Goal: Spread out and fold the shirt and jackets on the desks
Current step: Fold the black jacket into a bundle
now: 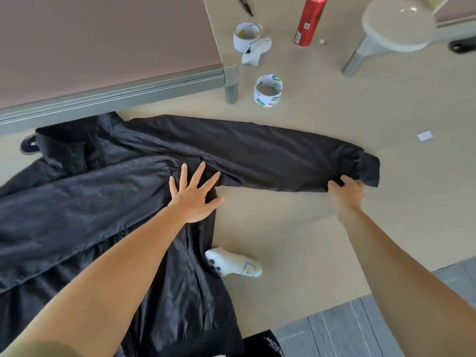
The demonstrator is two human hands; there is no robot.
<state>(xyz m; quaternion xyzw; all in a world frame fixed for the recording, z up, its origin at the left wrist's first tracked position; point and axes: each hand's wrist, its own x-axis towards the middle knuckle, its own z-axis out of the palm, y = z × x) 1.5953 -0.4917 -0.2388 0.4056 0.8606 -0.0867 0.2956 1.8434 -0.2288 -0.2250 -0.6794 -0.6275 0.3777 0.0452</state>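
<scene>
While a black, shiny-fabric jacket (77,215) lies spread on the beige floor covering (309,240) beside a brown-topped, grey-framed table (103,47), the person's left hand (193,197) presses flat on its body near the armpit, fingers (199,173) spread wide. The right hand (346,189) grips the cuff end of the outstretched sleeve (257,155), fingers curled into the cloth; a white sock (237,264) lies just beside the jacket's near edge

The black jacket (77,215) runs off the left edge and goes under the tabletop (103,47). A white controller (237,265) is partly hidden under it. The red can (310,20) is cut off on top.
</scene>
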